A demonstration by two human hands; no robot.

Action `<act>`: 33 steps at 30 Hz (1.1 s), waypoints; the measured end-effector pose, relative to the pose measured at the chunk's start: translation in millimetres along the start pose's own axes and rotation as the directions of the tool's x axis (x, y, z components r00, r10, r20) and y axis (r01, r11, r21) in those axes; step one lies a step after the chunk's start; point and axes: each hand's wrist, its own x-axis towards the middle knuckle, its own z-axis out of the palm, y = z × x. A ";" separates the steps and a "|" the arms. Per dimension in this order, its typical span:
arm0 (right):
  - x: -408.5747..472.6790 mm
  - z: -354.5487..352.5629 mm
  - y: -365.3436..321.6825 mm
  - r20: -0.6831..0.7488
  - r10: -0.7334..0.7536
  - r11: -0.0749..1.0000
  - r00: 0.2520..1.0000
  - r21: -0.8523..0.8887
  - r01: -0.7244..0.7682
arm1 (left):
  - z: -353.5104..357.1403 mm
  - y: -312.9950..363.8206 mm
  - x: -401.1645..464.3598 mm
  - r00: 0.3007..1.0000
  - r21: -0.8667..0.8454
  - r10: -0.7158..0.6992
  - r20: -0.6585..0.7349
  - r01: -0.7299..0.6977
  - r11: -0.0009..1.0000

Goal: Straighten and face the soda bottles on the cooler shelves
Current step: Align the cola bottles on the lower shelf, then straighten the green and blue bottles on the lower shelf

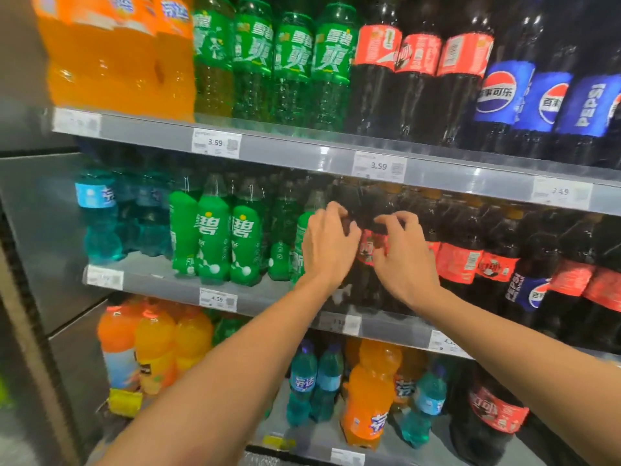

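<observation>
Cooler: grey metal shelves [302, 153] with price tags, plastic soda bottles on three visible tiers.
Bottle in hand: dark cola bottle with red label [368, 250], centre of frame, middle shelf.
Left hand [327, 245]: fingers curled around the bottle's left shoulder.
Right hand [401, 253]: fingers hooked over its right shoulder; firm grip cannot be told.
Progress: upper green bottles [292, 62] mostly face forward; lower-shelf orange and teal bottles [369, 398] sit mixed, seemingly left to do.

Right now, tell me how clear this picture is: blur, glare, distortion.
Head view: motion blur smears the orange bottles at top left and both hands; glare streaks the shelf-edge strip; wide-angle distortion tilts the shelves and bottles; the dark cola bottles on the middle shelf sit in shadow.
</observation>
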 end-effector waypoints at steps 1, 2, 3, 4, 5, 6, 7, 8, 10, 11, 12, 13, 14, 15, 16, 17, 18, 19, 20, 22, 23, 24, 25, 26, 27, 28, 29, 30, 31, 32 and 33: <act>1.4 5.5 -9.5 -0.010 -0.020 0.999 1.000 0.027 0.021 | -9.5 -7.6 1.2 0.996 0.047 0.021 -0.087 -0.017 0.999; 3.3 10.3 -18.6 -0.008 -0.029 0.997 1.000 0.066 0.029 | -18.0 -14.5 2.9 0.988 0.077 0.010 -0.153 0.001 0.997; 5.5 16.0 -29.5 0.009 -0.025 0.994 1.000 0.108 0.024 | -25.5 -23.5 5.4 0.981 0.076 -0.031 -0.192 0.047 0.996; 8.6 21.7 -41.0 0.036 -0.004 0.989 0.999 0.151 -0.002 | -33.8 -31.5 7.4 0.974 0.048 -0.097 -0.204 0.109 0.993; 13.2 27.7 -51.8 0.077 0.040 0.981 0.996 0.184 -0.054 | -40.9 -40.4 10.0 0.966 0.020 -0.169 -0.194 0.176 0.984; 19.2 33.7 -61.9 0.119 0.101 0.972 0.988 0.199 -0.123 | -47.9 -49.4 11.8 0.957 0.016 -0.233 -0.171 0.239 0.971; 25.7 39.1 -70.2 0.159 0.171 0.961 0.972 0.191 -0.200 | -53.3 -58.3 12.8 0.949 0.037 -0.280 -0.147 0.288 0.957; 32.7 45.1 -77.1 0.198 0.237 0.946 0.951 0.174 -0.272 | -58.6 -67.4 13.7 0.940 0.066 -0.314 -0.133 0.324 0.944; 42.8 55.0 -86.9 0.275 0.350 0.907 0.895 0.140 -0.398 | -69.2 -83.5 15.2 0.924 0.104 -0.350 -0.153 0.368 0.924; 45.3 59.6 -90.2 0.304 0.388 0.889 0.870 0.125 -0.440 | -76.0 -91.0 18.4 0.917 0.116 -0.351 -0.187 0.375 0.920; 46.2 63.7 -91.5 0.323 0.410 0.880 0.853 0.107 -0.463 | -84.0 -98.1 23.2 0.909 0.123 -0.344 -0.235 0.379 0.917; 45.6 67.9 -92.5 0.333 0.418 0.879 0.845 0.087 -0.468 | -94.4 -106.4 29.2 0.896 0.125 -0.341 -0.285 0.388 0.913; 43.9 71.9 -92.3 0.331 0.417 0.885 0.847 0.063 -0.461 | -105.1 -115.5 35.3 0.880 0.119 -0.348 -0.324 0.403 0.908; 41.7 75.1 -91.5 0.314 0.410 0.895 0.856 0.041 -0.444 | -114.0 -125.5 41.1 0.869 0.114 -0.358 -0.343 0.416 0.902; 39.6 77.5 -90.1 0.289 0.399 0.906 0.870 0.023 -0.423 | -120.5 -135.4 44.9 0.873 0.121 -0.356 -0.334 0.414 0.902; 38.1 78.7 -88.6 0.267 0.382 0.916 0.885 0.020 -0.401 | -123.2 -143.3 45.9 0.896 0.151 -0.323 -0.305 0.380 0.913; 37.5 79.3 -88.0 0.253 0.363 0.924 0.897 0.029 -0.382 | -121.8 -149.2 44.2 0.927 0.201 -0.262 -0.267 0.320 0.926; 37.3 78.8 -87.8 0.243 0.348 0.929 0.906 0.044 -0.368 | -117.2 -152.9 41.6 0.953 0.230 -0.197 -0.230 0.250 0.941; 37.7 78.0 -87.4 0.235 0.340 0.931 0.911 0.055 -0.361 | -111.1 -152.7 38.6 0.966 0.222 -0.158 -0.207 0.203 0.954; 39.0 76.0 -88.0 0.228 0.334 0.933 0.915 0.062 -0.356 | -99.7 -145.6 35.8 0.964 0.170 -0.158 -0.214 0.196 0.966; 39.3 75.6 -88.6 0.229 0.325 0.936 0.918 0.062 -0.347 | -95.5 -141.5 37.0 0.961 0.199 -0.139 -0.240 0.189 0.961; 39.0 76.1 -89.1 0.232 0.314 0.940 0.921 0.062 -0.336 | -93.8 -137.5 38.9 0.957 0.260 -0.108 -0.268 0.180 0.949; 39.1 77.2 -88.8 0.235 0.299 0.945 0.925 0.064 -0.322 | -93.5 -133.9 41.6 0.953 0.304 -0.076 -0.293 0.168 0.938; 39.5 78.7 -87.7 0.241 0.292 0.946 0.926 0.069 -0.316 | -94.7 -130.9 44.9 0.953 0.322 -0.061 -0.298 0.160 0.933; 40.1 80.4 -86.5 0.249 0.290 0.945 0.924 0.078 -0.318 | -96.3 -129.0 48.0 0.958 0.328 -0.050 -0.281 0.145 0.933; 41.2 80.8 -85.5 0.259 0.293 0.942 0.920 0.086 -0.324 | -97.1 -127.6 49.9 0.968 0.342 -0.031 -0.250 0.118 0.932; 42.6 81.8 -84.3 0.274 0.290 0.940 0.917 0.099 -0.327 | -97.0 -126.6 50.2 0.976 0.364 -0.009 -0.216 0.089 0.927; 43.6 82.8 -84.2 0.289 0.287 0.936 0.913 0.117 -0.332 | -97.3 -125.3 49.7 0.984 0.371 0.007 -0.178 0.060 0.927; 44.4 83.8 -84.4 0.297 0.282 0.932 0.912 0.142 -0.334 | -96.8 -123.7 49.7 0.991 0.354 -0.001 -0.137 0.050 0.934; 44.5 84.7 -85.4 0.299 0.279 0.925 0.913 0.173 -0.339 | -96.1 -120.9 49.5 0.994 0.309 -0.032 -0.109 0.065 0.949; 44.7 86.5 -86.3 0.292 0.275 0.918 0.916 0.203 -0.341 | -95.4 -117.8 49.7 0.993 0.259 -0.073 -0.094 0.095 0.961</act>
